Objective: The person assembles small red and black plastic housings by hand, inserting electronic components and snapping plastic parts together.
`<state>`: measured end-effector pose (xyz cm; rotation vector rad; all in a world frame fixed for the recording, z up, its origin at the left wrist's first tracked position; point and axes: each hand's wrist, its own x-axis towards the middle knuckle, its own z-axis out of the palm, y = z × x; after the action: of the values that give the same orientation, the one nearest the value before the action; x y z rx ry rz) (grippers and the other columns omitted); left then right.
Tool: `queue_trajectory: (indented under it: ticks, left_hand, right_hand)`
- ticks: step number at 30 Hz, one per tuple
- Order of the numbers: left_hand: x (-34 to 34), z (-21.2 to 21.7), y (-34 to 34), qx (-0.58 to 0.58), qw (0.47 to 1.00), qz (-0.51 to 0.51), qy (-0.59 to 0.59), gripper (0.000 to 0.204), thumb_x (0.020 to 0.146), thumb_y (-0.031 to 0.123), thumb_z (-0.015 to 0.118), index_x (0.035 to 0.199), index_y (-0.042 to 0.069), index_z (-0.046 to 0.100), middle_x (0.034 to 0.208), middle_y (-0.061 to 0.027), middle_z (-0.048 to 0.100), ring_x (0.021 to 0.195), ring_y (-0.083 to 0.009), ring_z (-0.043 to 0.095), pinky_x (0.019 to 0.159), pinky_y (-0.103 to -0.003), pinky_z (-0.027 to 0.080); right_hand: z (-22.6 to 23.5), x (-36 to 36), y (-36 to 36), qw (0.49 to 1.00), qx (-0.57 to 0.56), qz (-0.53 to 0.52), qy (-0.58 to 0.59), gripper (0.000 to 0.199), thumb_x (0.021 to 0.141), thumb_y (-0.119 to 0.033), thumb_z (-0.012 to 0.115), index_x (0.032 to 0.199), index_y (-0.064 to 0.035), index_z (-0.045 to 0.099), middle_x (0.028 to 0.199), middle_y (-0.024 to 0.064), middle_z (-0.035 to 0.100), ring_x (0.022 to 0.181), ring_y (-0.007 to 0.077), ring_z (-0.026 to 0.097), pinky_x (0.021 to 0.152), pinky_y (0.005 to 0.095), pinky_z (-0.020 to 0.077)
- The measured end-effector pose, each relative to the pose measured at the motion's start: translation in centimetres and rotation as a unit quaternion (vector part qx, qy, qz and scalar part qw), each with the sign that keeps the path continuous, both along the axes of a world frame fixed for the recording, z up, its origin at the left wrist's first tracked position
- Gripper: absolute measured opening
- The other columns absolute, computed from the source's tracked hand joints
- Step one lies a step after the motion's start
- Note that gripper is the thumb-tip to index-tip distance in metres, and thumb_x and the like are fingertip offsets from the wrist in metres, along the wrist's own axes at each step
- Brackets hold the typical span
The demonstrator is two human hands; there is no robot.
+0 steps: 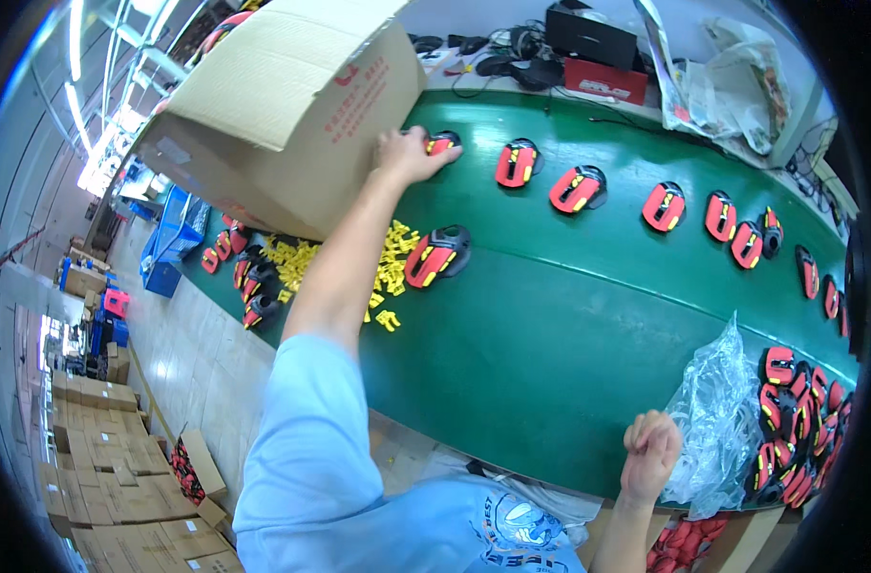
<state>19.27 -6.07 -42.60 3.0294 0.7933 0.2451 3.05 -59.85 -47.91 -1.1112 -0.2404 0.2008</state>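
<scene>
My left hand reaches far across the green table beside a cardboard box, its thumb and fingers closed around a red-and-black oval plastic part. Closer to me lies another such part, next to a heap of small yellow plastic clips. A spaced row of the same oval parts runs off to the right, with yellow pieces showing on their red faces. My right hand is raised near the table's front edge with curled fingers, which hide whatever may be inside. Clear plastic bags lie right beside it.
The large open cardboard box stands at the left. Many oval parts are piled at the right. A shelf behind holds cables, a black box and a red box. Blue crates and stacked cartons stand beyond the table's left.
</scene>
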Motion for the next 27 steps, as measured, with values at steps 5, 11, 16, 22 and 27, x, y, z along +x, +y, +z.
queue_trajectory:
  ticks: [5,11,16,22,27]
  left_hand:
    - [2.0,-2.7,0.8,-0.007,0.996,0.064,0.057,0.109,0.068,0.094,0.06,0.14,0.013,0.062,0.149,-0.0333,0.043,0.142,-0.0492,0.038,0.118,-0.056,0.032]
    - [2.1,-3.8,4.1,-0.094,0.995,-0.003,0.043,0.102,0.066,0.083,0.075,0.137,0.011,0.063,0.141,-0.0278,0.05,0.134,-0.0386,0.05,0.113,-0.047,0.041]
    - [3.2,-2.0,-0.2,-0.146,0.982,-0.118,-0.016,0.093,0.067,0.075,0.081,0.129,0.007,0.067,0.135,-0.0253,0.057,0.13,-0.0377,0.054,0.106,-0.046,0.047]
    - [-8.7,5.3,-15.2,-0.102,0.9,-0.414,-0.092,0.074,0.061,0.053,0.091,0.117,0.011,0.07,0.137,-0.0346,0.048,0.129,-0.0495,0.048,0.109,-0.054,0.042]
    - [-11.3,2.4,-24.8,-0.101,0.846,-0.523,0.017,0.068,0.057,0.044,0.091,0.115,0.013,0.072,0.144,-0.0391,0.043,0.131,-0.0534,0.047,0.11,-0.057,0.04]
  right_hand:
    - [-0.1,-3.7,-5.0,0.994,-0.075,-0.072,-0.029,0.049,0.103,-0.04,0.064,0.071,-0.0046,0.053,0.063,0.0006,0.042,0.055,0.0113,0.037,0.049,0.0288,0.0252]
    - [-0.6,-4.5,-4.8,0.992,-0.027,-0.123,-0.014,0.051,0.099,-0.042,0.07,0.069,-0.0052,0.053,0.059,0.0007,0.043,0.053,0.0123,0.038,0.049,0.0287,0.0259]
    - [-0.5,-4.3,-3.5,0.996,-0.033,-0.067,-0.058,0.048,0.095,-0.042,0.074,0.07,-0.0055,0.054,0.059,0.0004,0.044,0.052,0.0121,0.037,0.048,0.0291,0.0253]
    - [1.6,-3.4,-1.8,0.991,-0.07,-0.038,-0.111,0.044,0.093,-0.036,0.073,0.064,-0.0077,0.057,0.056,0.0015,0.05,0.05,0.017,0.044,0.048,0.0327,0.0289]
    - [2.9,-3.5,-1.9,0.983,-0.08,0.056,-0.157,0.027,0.09,-0.024,0.074,0.07,-0.0081,0.064,0.061,0.0008,0.057,0.051,0.0138,0.045,0.047,0.032,0.029]
